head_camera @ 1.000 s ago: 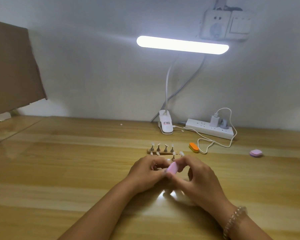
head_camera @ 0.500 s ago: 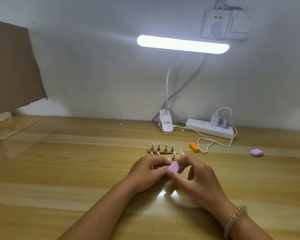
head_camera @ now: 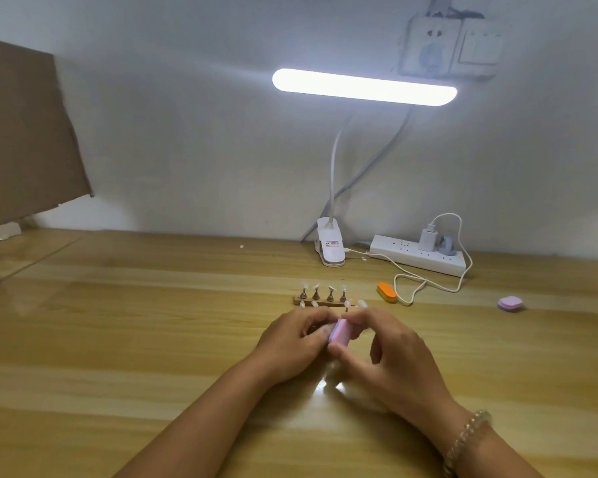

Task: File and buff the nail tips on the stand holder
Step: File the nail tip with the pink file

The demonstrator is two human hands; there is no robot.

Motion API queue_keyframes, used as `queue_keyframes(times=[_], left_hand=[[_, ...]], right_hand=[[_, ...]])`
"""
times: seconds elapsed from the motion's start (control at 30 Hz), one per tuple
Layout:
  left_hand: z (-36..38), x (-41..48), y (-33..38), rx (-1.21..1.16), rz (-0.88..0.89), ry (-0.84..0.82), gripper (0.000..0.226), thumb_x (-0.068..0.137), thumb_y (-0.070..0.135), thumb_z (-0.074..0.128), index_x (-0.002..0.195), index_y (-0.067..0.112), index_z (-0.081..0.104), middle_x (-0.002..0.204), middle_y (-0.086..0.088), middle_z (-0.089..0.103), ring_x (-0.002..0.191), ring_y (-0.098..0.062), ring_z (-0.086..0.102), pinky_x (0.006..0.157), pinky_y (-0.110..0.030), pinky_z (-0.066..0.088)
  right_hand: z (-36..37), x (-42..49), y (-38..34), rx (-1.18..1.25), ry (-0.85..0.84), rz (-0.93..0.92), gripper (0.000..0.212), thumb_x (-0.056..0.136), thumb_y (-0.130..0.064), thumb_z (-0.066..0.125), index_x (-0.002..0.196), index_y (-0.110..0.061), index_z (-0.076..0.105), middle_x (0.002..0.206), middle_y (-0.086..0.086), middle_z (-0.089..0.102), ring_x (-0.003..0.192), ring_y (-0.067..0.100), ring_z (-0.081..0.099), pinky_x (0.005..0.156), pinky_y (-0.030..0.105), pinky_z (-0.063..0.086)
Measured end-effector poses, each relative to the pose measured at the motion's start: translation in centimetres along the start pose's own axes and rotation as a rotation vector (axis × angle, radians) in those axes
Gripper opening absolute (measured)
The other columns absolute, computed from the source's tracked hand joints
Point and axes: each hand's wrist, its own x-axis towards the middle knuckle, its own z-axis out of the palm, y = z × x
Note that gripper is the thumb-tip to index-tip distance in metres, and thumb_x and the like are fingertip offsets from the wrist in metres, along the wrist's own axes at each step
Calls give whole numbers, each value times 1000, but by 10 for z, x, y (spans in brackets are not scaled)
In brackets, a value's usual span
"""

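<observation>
A small wooden stand holder (head_camera: 325,301) sits mid-table with several metal pegs, each carrying a pale nail tip. Just in front of it my right hand (head_camera: 390,360) pinches a pink buffer block (head_camera: 339,331) between thumb and fingers. My left hand (head_camera: 292,343) is curled with its fingertips against the block's left side; whatever it grips is hidden by the fingers and the block.
An orange buffer block (head_camera: 386,292) lies right of the stand, and a purple one (head_camera: 510,302) sits further right. A clip lamp base (head_camera: 330,246), a white power strip (head_camera: 418,258) and its looping cable (head_camera: 425,281) occupy the back. Cardboard (head_camera: 25,132) stands at left.
The pink block has tilted more upright and shifted slightly in my right hand's pinch against the left fingertips. Both hands stay in the same place.
</observation>
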Motion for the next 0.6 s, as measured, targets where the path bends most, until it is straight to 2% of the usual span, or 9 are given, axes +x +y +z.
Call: queue_keyframes(times=[0.17,0.3,0.43,0.53,0.6], left_hand=[[-1,1,1,33,11,3,18,88,42,47,85,45,65,84,24,68,86,-4,63,88,-46,52],[0,0,0,8,-1,2,27,87,39,46,101,37,70,96,17,72,96,-11,66,89,-48,52],[-1,0,0,11,5,-11,21,88,41,47,91,39,68,89,18,71,93,-10,66,89,-49,52],[-1,0,0,2,2,-11,24,88,39,47,98,41,68,95,17,72,97,-12,67,89,-48,52],[-1,0,1,8,4,-7,21,88,39,47,94,44,68,92,20,71,94,-9,66,89,-47,52]], right_hand=[[-3,5,6,18,84,76,32,76,-47,73,103,-33,64,91,-20,63,69,-6,54,62,21,42],[0,1,2,-6,10,-16,32,75,-46,76,103,-34,64,90,-24,61,71,-11,54,57,12,34],[-2,4,8,4,79,52,30,77,-45,75,104,-33,65,90,-23,61,68,-5,54,60,20,42],[0,1,1,9,20,-45,33,77,-52,70,104,-35,65,91,-24,61,67,-7,54,57,17,39],[0,4,4,45,40,5,31,77,-47,74,104,-35,65,93,-22,63,70,-7,55,58,17,40]])
